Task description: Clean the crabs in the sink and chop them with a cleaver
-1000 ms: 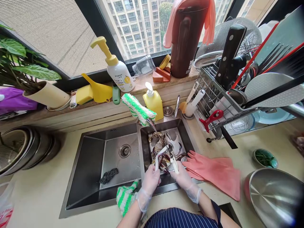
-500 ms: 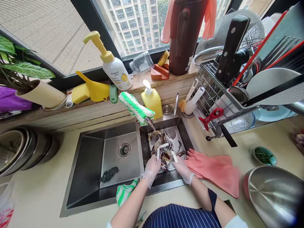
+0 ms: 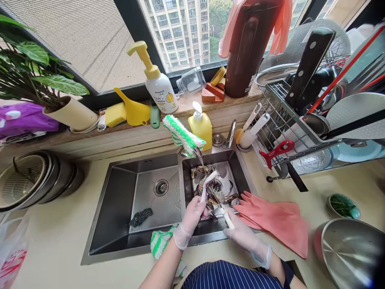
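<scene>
Several brown crabs (image 3: 221,196) lie in the right basin (image 3: 188,176), partly covered by my hands and tools. My left hand (image 3: 192,214), in a clear plastic glove, is closed around a white brush (image 3: 207,184) with a bent head held over the crabs. Gloved the same way, my right hand (image 3: 242,233) grips the white handle of a slim metal tool (image 3: 227,218); its metal end reaches among the crabs, and its tip is hard to make out. Water runs from the faucet, wrapped in a green-and-white cloth (image 3: 184,135), into this basin.
Pink rubber gloves (image 3: 279,222) lie right of the sink, near a steel bowl (image 3: 349,249). A dark scouring pad (image 3: 141,217) rests in the left basin (image 3: 117,204). Behind stand a yellow soap bottle (image 3: 201,130) and a utensil rack (image 3: 282,108).
My right hand has drawn back toward me and right, pulling the metal tool with it. The brush in my left hand has tilted and risen slightly. The whole view has shifted.
</scene>
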Motion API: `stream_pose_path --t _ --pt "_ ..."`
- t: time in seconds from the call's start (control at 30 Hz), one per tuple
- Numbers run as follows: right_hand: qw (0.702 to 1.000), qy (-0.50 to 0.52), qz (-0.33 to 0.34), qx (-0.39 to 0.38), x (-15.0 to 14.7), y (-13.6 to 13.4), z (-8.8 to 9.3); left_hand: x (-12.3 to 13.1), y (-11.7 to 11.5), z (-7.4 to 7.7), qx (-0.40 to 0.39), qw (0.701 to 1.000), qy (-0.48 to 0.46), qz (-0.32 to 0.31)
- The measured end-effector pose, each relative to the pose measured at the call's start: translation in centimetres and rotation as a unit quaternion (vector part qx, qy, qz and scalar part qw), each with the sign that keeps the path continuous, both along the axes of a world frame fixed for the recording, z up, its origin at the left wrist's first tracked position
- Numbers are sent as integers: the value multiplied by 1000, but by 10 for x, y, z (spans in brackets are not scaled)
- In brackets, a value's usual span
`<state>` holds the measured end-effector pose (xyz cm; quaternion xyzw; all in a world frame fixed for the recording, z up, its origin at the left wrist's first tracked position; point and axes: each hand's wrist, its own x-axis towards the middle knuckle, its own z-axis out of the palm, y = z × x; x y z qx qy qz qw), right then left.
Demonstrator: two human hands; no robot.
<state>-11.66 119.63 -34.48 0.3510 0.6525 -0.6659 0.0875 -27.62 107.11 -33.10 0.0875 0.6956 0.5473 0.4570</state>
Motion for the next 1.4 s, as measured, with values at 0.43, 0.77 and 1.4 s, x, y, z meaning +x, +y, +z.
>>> stream_pose_path --t 0.43,0.77,1.4 --pt "988 -3 48 -150 3 -1 8 12 -4 43 -281 867 300 -282" --pt "994 42 -14 -96 5 -14 -2 14 -5 32 -252 863 358 -252" --pt "983 63 -109 135 -2 -71 23 19 -39 10 -1 937 257 -235"
